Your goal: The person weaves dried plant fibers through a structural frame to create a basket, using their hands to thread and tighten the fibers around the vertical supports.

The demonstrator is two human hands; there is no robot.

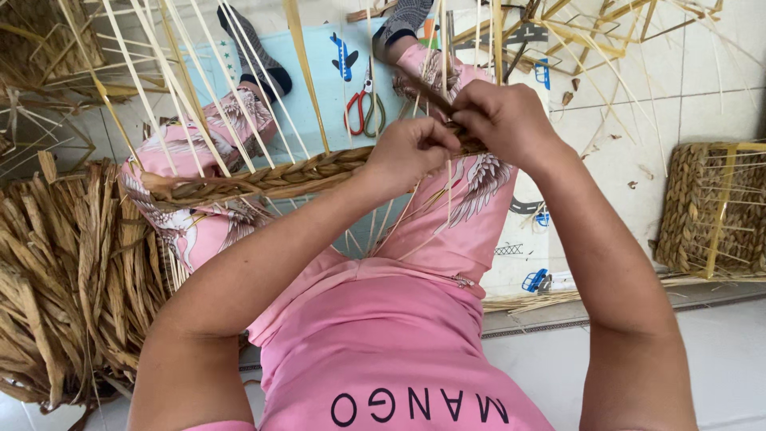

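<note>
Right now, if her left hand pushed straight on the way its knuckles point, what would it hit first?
Probably the right hand: the left hand points up-right at it, both gripping the braided rim. Depth unclear.

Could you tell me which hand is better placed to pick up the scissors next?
Probably the left hand: it grips the braid just below the scissors. The right hand sits farther to their side, pinching the strands.

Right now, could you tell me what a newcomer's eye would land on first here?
At centre, the left hand and right hand pinch a thick braided rope of dried fibre that runs off to the left. A heap of dried leaves lies at far left, and red-handled scissors lie on the pale mat beyond.
</note>
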